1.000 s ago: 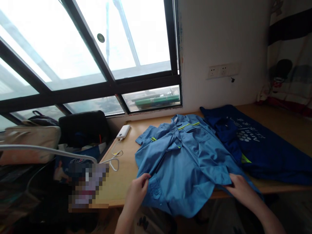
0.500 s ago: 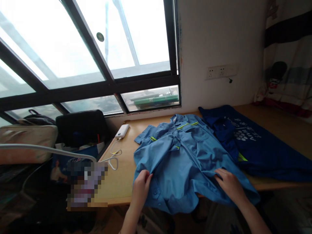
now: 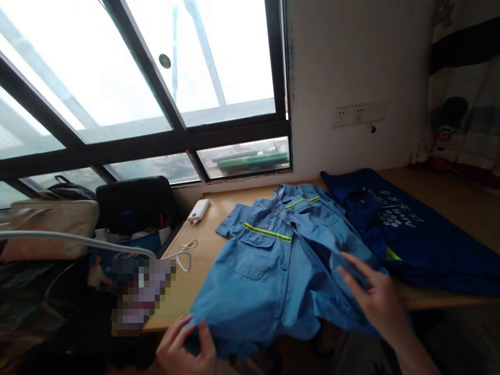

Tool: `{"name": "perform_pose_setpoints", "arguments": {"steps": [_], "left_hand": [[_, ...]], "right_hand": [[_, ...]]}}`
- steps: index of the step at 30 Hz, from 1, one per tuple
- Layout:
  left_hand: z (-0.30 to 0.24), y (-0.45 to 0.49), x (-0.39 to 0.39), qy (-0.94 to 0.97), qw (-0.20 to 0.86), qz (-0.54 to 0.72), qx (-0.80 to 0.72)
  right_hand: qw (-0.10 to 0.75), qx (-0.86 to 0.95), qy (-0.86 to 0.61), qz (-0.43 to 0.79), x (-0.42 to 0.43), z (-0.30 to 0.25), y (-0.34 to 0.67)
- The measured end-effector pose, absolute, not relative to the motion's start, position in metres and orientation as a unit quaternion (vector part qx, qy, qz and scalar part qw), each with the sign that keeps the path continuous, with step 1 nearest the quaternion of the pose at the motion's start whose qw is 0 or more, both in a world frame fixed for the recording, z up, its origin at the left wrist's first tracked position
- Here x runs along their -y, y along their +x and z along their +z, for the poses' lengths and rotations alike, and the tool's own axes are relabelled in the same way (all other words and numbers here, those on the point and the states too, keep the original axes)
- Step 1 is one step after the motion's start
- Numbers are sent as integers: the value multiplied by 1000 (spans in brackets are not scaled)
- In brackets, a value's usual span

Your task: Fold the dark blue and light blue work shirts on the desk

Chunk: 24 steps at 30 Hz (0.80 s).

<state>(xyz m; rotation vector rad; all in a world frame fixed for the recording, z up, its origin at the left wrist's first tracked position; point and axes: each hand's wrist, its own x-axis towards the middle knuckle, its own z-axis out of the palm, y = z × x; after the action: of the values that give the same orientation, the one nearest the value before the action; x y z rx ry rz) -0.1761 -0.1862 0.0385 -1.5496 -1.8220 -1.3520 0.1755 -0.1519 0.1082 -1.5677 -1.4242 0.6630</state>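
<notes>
A light blue short-sleeved work shirt (image 3: 250,281) with yellow-green reflective strips lies front up on the table, its lower edge over the front. The left front panel is spread flat, showing a flapped pocket and buttons. At that panel's lower outer corner, my left hand (image 3: 186,348) has curled fingers and a thumb on the hem. My right hand (image 3: 377,297) pinches the other front panel, which is lifted and folded so a dark gap shows beneath. The fabric partly hides the fingertips of both hands.
A dark blue garment (image 3: 437,250) with white print lies to the right on the wooden table (image 3: 167,307). A white power bank (image 3: 199,210) with a cable (image 3: 182,255) sits at the left. Beyond the table's left edge are bags (image 3: 54,226) and a black chair back (image 3: 135,203).
My left hand has moved left and down, and the left front panel, folded inward before, now lies spread outward. My right hand has raised the right panel's edge.
</notes>
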Motion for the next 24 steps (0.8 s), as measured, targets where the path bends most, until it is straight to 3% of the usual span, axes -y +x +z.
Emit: {"name": "perform_pose_setpoints", "arguments": {"steps": [3, 5, 8, 11, 16, 18, 21, 24], "left_hand": [[25, -152, 182, -759, 110, -359, 533], [17, -136, 175, -839, 29, -250, 482], [11, -122, 165, -840, -33, -169, 515], [15, -121, 159, -819, -110, -168, 538], [33, -127, 158, -697, -221, -332, 596], [46, -125, 160, -664, -289, -341, 599], [69, -116, 160, -739, -416, -180, 498], [86, -104, 145, -809, -364, -77, 455]], "right_hand": [[219, 756, -496, 366, 166, 111, 146], [140, 780, -459, 401, 169, 104, 142], [151, 764, -518, 354, 167, 83, 153], [151, 759, -572, 273, 164, 53, 173], [137, 773, -571, 239, 168, 17, 193], [146, 772, -572, 236, 169, 14, 197], [151, 762, -581, 243, 167, 17, 204], [157, 753, -592, 242, 165, 21, 211]]}}
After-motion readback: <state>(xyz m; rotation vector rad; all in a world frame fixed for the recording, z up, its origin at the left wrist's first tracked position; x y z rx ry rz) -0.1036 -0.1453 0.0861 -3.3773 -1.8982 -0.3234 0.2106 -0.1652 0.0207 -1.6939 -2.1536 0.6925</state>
